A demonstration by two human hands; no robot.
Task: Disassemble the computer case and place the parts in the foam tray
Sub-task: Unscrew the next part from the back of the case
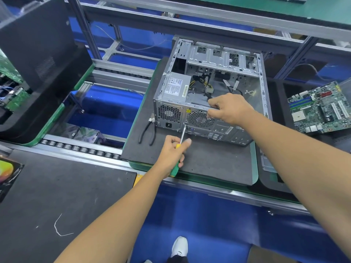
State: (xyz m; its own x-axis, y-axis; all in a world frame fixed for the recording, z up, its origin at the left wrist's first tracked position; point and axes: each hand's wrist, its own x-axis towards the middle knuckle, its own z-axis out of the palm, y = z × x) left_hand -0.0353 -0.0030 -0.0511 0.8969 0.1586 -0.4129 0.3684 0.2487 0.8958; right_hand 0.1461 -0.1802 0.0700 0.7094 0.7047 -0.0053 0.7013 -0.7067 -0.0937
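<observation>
A yellow triangular warning sign (188, 111) sits on the computer case (209, 88) rear panel. The power supply (175, 86) label print is illegible.

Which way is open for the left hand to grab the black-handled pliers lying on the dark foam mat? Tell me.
Probably yes, but not freely: the left hand grips the green-and-yellow screwdriver, its tip at the grey metal computer case. The black-handled pliers lie unobstructed on the mat, left of that hand.

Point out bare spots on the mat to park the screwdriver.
Bare foam mat in front of the computer case, right of the left hand holding the screwdriver. Also below the pliers, toward the mat's left corner. Crowded along the case's rear panel, where the right hand grips.
</observation>
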